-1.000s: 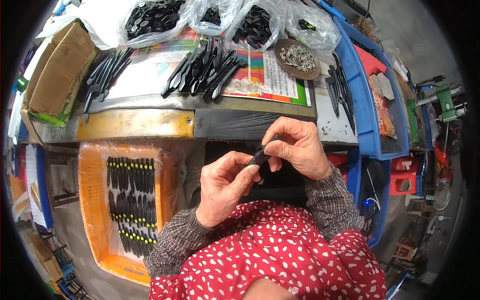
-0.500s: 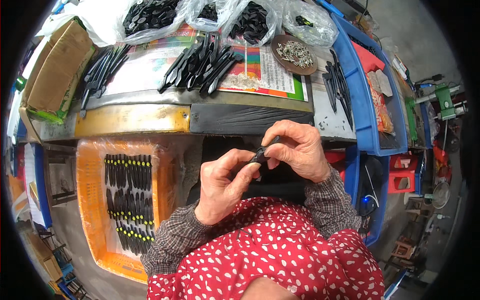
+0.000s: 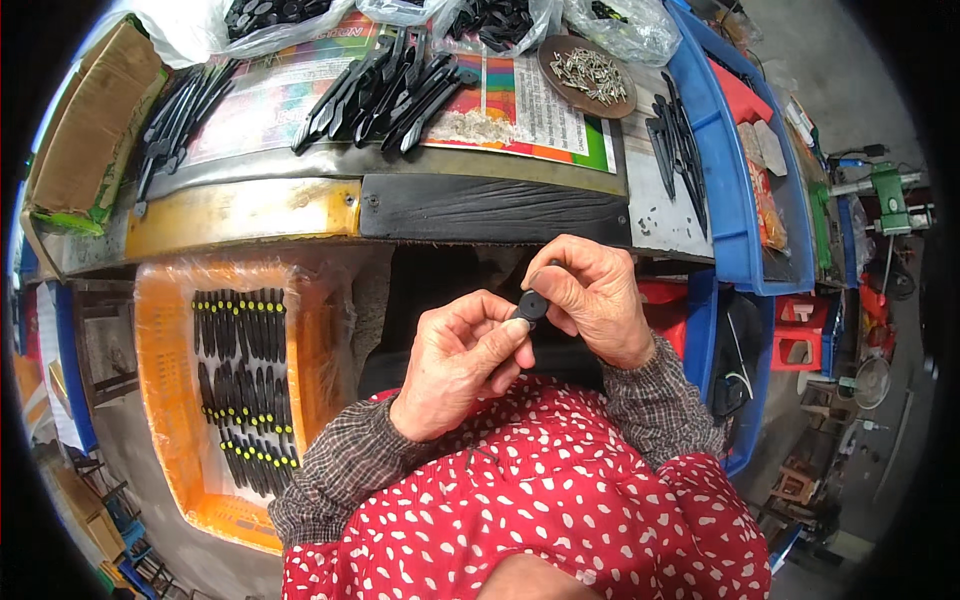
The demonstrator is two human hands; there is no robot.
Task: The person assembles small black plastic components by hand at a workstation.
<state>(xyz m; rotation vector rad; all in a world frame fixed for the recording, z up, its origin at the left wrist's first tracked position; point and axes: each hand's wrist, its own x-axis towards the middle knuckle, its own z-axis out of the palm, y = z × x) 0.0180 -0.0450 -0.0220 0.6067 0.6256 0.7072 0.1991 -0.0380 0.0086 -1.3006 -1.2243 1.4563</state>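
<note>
A small black part with a round, disc-like end point(image 3: 532, 306) is held between both hands above my lap, in front of the bench edge. My left hand point(image 3: 465, 360) pinches the disc's lower left side between thumb and fingers. With thumb and forefinger my right hand point(image 3: 590, 300) grips the part's upper right side; a dark tip shows by its fingers. The rest of the part is hidden behind the fingers. Beyond the hands, a pile of long black pointed pieces point(image 3: 385, 90) lies on printed paper on the bench.
An orange crate point(image 3: 165, 400) at the left holds rows of black pieces with yellow-green dots point(image 3: 245, 390). A brown dish point(image 3: 610, 95) of small silvery pins, plastic bags of black parts point(image 3: 495, 25), a cardboard box point(image 3: 90, 130) and a blue bin point(image 3: 725, 190) surround the bench work area.
The black part has been turned so that its round face shows. My left fingers have spread a little lower around it. The whole view has shifted slightly.
</note>
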